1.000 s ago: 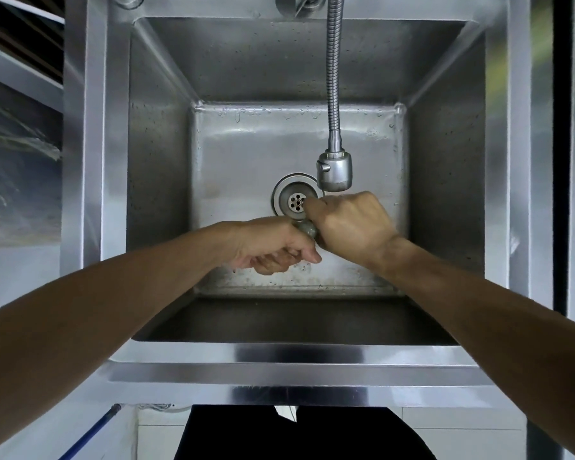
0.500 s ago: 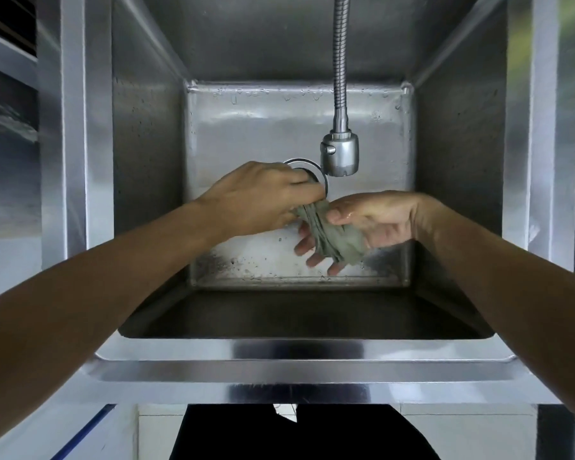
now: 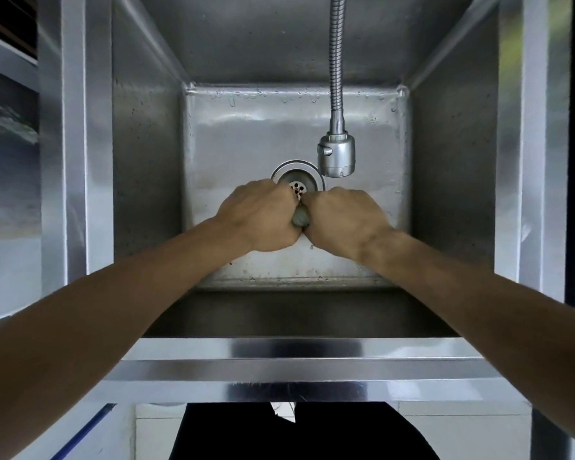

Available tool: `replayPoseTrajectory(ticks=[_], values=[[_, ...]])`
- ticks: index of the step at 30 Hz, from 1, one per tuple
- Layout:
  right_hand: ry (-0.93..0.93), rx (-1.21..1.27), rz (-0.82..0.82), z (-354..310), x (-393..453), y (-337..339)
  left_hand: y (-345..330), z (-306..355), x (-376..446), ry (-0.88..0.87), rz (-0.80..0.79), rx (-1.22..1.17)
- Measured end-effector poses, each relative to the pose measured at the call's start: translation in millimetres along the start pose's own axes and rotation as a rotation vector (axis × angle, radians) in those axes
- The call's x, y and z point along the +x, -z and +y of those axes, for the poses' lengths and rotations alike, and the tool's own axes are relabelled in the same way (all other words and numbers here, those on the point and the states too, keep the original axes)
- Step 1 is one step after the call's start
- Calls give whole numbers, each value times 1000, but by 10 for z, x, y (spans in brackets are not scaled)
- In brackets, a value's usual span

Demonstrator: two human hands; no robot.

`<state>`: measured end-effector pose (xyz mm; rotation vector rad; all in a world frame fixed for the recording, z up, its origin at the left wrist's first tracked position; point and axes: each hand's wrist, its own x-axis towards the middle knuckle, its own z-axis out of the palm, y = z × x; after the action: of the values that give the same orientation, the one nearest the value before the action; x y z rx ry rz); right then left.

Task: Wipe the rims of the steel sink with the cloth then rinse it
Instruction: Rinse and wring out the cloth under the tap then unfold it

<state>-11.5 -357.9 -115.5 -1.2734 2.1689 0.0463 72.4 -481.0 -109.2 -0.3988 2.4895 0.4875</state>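
Note:
A deep steel sink [image 3: 296, 353] fills the view, its near rim a bright band across the bottom. Both my hands are down in the basin, fists side by side just in front of the drain [image 3: 297, 180]. My left hand [image 3: 259, 215] and my right hand [image 3: 342, 217] grip a grey-green cloth [image 3: 300, 218] bunched tight between them; only a small wad of it shows between the fists. The flexible steel tap hose ends in a spray head [image 3: 336, 156] hanging just above and right of the drain. No water is seen running.
The sink walls rise steeply on the left [image 3: 140, 161] and right [image 3: 452, 161]. The wide flat side rims [image 3: 75, 144] run along both sides. A dark-clothed body [image 3: 296, 433] stands against the front edge.
Half a second ago the cloth hung loose between an open right hand and the left hand. Both hands have closed into fists on it and drawn together near the drain.

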Motion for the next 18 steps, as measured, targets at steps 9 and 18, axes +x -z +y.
replayPoseTrajectory(ticks=[9,18], values=[[398,-131,430,241,199,-286,-144,-25,11,236,-570,-1052],[574,-187,557,323,283,-289,-270,56,-128,350,-739,-1461]])
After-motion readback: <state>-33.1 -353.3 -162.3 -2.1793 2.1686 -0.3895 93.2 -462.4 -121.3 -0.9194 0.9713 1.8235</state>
